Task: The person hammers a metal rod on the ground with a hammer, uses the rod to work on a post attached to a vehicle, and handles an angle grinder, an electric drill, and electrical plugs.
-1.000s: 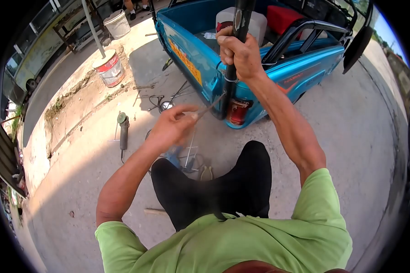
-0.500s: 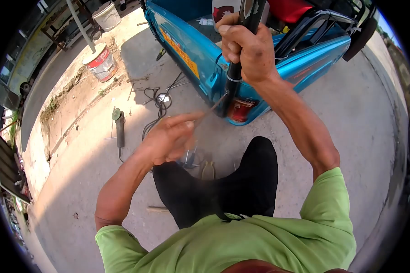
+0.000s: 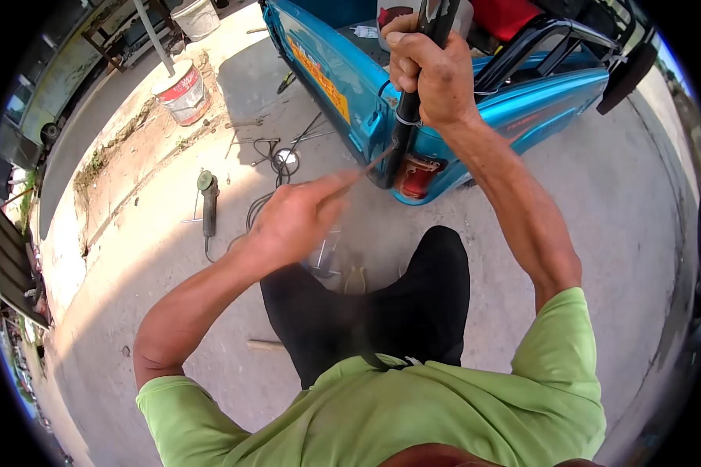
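My right hand is wrapped round a black pole that stands at the corner of a blue vehicle bed. Lower and to the left, my left hand is blurred, its fingers closed on a thin rod-like tool. The tool's far end meets the lower part of the pole, just beside the red tail light. A wire ring goes round the pole below my right hand.
An angle grinder lies on the ground at the left, near cables. Pliers rest between my knees. Behind are a painted bucket with a post, a white bucket and a wooden stick.
The view has shifted slightly. My left hand has moved a little up with the tool, which still meets the pole. My right hand keeps its hold on the pole.
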Available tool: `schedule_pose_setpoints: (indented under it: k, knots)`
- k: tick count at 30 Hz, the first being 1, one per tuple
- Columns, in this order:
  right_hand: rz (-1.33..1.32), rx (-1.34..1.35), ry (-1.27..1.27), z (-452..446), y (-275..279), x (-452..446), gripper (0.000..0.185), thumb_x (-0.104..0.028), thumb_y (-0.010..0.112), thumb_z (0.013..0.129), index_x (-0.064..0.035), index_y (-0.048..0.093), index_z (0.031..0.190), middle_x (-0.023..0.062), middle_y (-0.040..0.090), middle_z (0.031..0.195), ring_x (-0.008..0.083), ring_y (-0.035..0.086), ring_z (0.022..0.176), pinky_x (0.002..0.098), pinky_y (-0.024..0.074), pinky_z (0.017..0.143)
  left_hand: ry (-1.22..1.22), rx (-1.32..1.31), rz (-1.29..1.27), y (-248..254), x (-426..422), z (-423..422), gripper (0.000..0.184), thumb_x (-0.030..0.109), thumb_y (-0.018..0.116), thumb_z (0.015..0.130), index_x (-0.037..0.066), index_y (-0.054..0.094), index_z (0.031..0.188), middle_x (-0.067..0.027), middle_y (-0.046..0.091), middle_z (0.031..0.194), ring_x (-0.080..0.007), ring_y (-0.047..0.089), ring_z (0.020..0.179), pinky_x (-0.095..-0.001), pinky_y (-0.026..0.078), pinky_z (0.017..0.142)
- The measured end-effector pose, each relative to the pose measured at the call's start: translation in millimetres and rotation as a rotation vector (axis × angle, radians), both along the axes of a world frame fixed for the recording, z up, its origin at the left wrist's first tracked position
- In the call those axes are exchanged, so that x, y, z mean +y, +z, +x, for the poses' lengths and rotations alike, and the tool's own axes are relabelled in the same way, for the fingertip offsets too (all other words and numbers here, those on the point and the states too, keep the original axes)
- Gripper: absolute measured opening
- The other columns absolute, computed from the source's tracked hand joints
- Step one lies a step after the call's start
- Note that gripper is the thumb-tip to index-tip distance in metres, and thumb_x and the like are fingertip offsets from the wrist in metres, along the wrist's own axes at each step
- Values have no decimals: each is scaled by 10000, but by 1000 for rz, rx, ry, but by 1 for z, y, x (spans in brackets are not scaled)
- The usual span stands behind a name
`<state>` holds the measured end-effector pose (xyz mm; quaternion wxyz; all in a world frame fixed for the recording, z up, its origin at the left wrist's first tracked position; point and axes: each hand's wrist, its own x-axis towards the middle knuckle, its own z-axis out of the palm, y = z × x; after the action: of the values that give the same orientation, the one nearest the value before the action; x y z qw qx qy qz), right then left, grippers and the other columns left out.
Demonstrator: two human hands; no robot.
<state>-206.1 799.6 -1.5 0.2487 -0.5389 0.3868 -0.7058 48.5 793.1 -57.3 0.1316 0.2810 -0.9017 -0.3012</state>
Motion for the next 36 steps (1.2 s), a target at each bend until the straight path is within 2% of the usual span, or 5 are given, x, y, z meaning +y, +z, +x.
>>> schedule_pose_setpoints:
  k: [6,10,26,30,36]
  knots:
    - [22,3,56,-1,6,4,193,-196,645,929,-25,666,1016,-34,455,613,67,466,523,252,397,508,287,518,1453,-23,-3,11,489,295,559,1038,55,483,1458,-145,636,879,-123,452,472,-230,347,387]
    - [19,28,74,-2,7,4,198,-209,648,928,-36,673,1019,-33,448,595,65,461,505,246,394,503,139,500,1739,-37,-2,9,510,318,509,1061,147,411,1531,-182,639,891,-120,423,424,-217,324,351]
    - [-17,-70,-42,4,4,0,133,-171,670,870,-54,712,821,-28,566,583,55,531,511,231,393,486,108,-114,842,17,-17,-10,466,212,523,1063,125,461,1517,-75,581,684,-118,506,456,-279,420,405]
    - [-32,68,-116,0,4,0,120,-151,648,889,-44,686,850,-29,537,583,66,519,507,245,408,493,-207,67,-266,-20,-30,-6,479,144,595,1012,171,508,1482,-111,631,751,-235,642,588,-383,528,535]
    - [18,-91,-49,7,9,2,110,-156,638,898,-56,657,857,-27,511,569,72,486,461,245,386,444,-25,-211,-435,7,-4,-6,502,214,663,937,273,551,1422,-174,639,797,-415,654,648,-497,552,593]
